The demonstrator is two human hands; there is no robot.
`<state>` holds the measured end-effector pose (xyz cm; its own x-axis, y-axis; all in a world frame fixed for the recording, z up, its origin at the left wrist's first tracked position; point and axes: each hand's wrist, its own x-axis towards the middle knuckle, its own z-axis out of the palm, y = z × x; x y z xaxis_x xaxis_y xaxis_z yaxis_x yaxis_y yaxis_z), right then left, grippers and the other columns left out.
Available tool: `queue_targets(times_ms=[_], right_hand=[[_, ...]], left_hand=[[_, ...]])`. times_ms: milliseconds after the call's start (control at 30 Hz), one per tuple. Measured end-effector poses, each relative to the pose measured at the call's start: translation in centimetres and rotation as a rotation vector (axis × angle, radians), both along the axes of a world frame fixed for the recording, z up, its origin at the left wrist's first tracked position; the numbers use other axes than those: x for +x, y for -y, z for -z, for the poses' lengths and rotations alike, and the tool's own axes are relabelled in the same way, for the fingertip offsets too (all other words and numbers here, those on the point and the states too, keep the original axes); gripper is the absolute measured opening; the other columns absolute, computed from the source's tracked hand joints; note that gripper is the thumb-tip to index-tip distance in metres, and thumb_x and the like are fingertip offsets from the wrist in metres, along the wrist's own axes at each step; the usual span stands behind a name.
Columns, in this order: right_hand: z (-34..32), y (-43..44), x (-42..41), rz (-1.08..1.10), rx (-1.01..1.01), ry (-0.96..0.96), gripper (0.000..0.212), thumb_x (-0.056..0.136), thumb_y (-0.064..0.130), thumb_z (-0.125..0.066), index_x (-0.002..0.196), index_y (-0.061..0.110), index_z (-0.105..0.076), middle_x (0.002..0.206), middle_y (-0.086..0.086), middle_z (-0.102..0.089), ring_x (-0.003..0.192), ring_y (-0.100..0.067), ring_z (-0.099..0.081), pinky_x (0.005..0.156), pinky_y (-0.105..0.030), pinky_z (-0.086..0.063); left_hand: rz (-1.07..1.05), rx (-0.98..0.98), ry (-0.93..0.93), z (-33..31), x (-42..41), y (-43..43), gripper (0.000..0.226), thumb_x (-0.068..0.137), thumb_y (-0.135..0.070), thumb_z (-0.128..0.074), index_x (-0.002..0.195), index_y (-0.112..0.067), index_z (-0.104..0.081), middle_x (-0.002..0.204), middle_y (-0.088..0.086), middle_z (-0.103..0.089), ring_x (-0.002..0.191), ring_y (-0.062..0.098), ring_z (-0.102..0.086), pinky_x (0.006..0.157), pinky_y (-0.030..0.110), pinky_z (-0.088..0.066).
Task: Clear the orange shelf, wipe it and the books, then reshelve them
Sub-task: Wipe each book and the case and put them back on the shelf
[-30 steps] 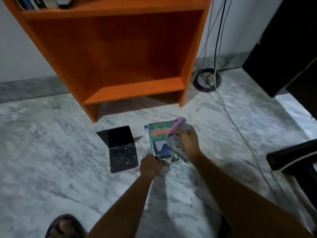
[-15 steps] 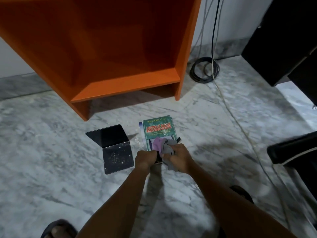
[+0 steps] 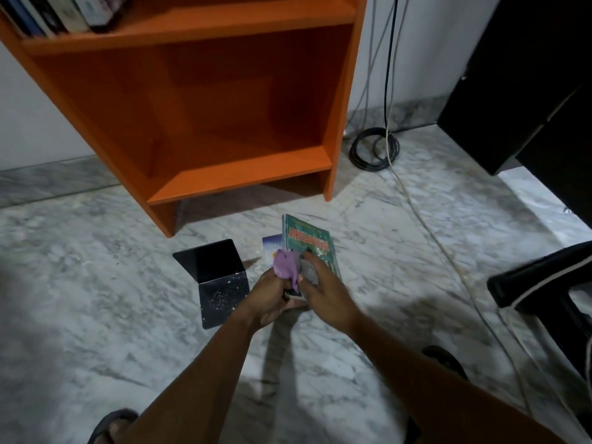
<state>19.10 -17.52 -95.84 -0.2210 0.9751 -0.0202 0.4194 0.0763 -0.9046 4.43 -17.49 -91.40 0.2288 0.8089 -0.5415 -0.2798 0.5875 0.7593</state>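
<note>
Head view
Floor: grey-white marble floor, veined, running back to a pale wall with a stone skirting.
Shelf unit: orange bookcase standing on the floor against the wall; its bottom shelf is bare.
Upper shelf: a row of books leans at the top left corner of the picture.
Bookend: black metal bookend, bent in an L, stands on the floor in front of the bookcase, just left of the hands; pale specks dot its flat foot.
Green book: green book with red lettering on the cover, lifted at a tilt above the floor, its far end raised toward the bookcase.
Second book: the corner of a blue-white book lies on the floor just behind and left of the green one.
Cloth: bunched purple and grey cloth pressed against the near part of the green cover.
Left hand: left hand curled around the near end of the green book, holding it up.
Right hand: right hand closed over the cloth, fingers pressing it to the cover.
Cables: a black cable coil lies beside the bookcase's right foot; a white cable trails across the floor.
Right edge: dark cabinet and a black chair.
Feet: a sandal at the bottom left, another dark shoe beyond the right forearm.
</note>
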Motion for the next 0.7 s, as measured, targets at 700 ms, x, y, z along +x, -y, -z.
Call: queue_targets(times_ms=[700], right_hand=[[-14.3,-3.8,1.0,0.677,0.077,-0.108,0.006,0.097,0.027,-0.050,0.092,0.025,-0.053,0.089,-0.001,-0.064,0.077,-0.024,-0.064,0.063,-0.038,-0.052]], left_hand=[[0.126,0.207,-0.124,-12.8,-4.0,6.4,0.057,0.097,0.012,-0.044,0.139,-0.026,-0.056,0.119,0.017,-0.073,0.109,0.041,-0.069,0.088,0.058,-0.058]])
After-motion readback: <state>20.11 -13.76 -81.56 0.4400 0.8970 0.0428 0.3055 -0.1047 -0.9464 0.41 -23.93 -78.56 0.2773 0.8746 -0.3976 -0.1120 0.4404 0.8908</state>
